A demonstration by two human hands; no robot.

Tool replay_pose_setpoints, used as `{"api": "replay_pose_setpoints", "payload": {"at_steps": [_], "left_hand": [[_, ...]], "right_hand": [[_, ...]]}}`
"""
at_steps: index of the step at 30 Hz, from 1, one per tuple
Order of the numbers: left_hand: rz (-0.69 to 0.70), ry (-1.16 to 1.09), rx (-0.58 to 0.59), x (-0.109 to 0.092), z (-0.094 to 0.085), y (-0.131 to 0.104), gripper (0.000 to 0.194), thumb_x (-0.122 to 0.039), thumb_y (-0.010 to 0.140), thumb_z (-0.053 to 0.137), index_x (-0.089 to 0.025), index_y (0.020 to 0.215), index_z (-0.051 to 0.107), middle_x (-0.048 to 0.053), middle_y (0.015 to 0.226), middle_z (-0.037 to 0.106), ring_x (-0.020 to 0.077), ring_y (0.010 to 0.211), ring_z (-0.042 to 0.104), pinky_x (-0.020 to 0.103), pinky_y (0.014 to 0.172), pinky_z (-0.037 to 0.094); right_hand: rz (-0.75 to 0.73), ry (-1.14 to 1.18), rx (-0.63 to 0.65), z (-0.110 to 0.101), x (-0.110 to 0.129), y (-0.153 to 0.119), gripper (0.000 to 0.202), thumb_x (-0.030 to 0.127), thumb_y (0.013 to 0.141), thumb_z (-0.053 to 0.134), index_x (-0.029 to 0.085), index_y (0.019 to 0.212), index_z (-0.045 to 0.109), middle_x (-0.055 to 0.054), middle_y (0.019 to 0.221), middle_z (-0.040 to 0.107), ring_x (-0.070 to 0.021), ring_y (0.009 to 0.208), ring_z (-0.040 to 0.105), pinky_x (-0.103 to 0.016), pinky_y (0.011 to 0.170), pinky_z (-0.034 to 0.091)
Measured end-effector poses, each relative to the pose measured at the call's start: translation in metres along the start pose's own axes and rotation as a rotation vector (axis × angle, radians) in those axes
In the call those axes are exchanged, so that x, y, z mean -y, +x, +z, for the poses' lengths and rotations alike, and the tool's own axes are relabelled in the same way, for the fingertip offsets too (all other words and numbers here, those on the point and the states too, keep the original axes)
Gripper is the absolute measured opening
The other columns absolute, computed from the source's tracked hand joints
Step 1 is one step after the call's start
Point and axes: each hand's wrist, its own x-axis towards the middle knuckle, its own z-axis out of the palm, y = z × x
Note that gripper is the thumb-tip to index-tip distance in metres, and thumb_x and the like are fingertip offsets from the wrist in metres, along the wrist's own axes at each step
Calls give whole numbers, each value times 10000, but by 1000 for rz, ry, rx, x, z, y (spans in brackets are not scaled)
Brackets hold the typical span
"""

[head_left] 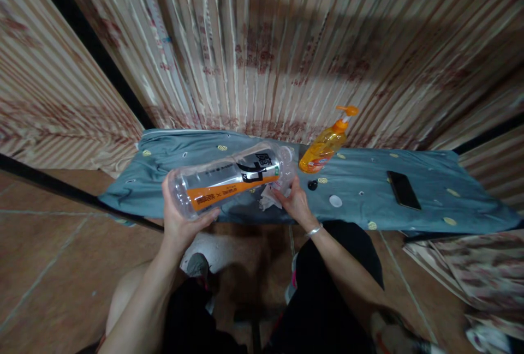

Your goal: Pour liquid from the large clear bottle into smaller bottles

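Observation:
A large clear plastic bottle (pixel 229 177) with an orange and black label lies tilted across the middle of the view, its neck toward the right. My left hand (pixel 180 220) is wrapped round its base end. My right hand (pixel 295 202), with a bracelet at the wrist, is at the neck end and pinches a crumpled white tissue (pixel 270 197) against the bottle. An orange pump bottle (pixel 324 149) with yellow-orange liquid stands just beyond my right hand. Nearby on the cloth are a small black cap (pixel 313 185) and a white round disc (pixel 335 201).
A blue-green cloth with yellow prints covers the narrow table (pixel 434 174). A dark phone (pixel 404 190) lies at the right. Behind stands a striped curtain (pixel 254 59); black frame bars (pixel 90 43) run along the sides. My knees are close below the table's front edge.

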Motion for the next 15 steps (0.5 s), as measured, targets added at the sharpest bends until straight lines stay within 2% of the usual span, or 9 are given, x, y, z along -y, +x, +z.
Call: {"api": "replay_pose_setpoints", "payload": {"at_steps": [4,9,15], "left_hand": [[-49,-54,38,-2,0,1,1244,-521,410,1079,-263,1478,495,173,1529,570,431,1460,583,649,1273,449],[-14,0,17,-8,1,4,1207,-553,414,1080,-240,1441,527,164,1461,609,420,1393,625,617,1226,509],[-1,-2,3,-6,2,4,1189,-570,411,1076,-253,1422,538,144,1445,604,396,1360,636,569,1177,557]], "right_hand": [[1,18,-9,0,1,1,881,536,883,775,117,1587,453,-206,1205,822,-402,1040,819,-542,900,659],[13,-37,24,-2,5,2,700,508,895,761,104,1433,567,-209,1151,837,-373,1030,817,-451,883,637],[13,-64,39,-6,11,3,578,516,909,755,139,1323,609,-158,1028,839,-329,923,813,-372,758,611]]}}
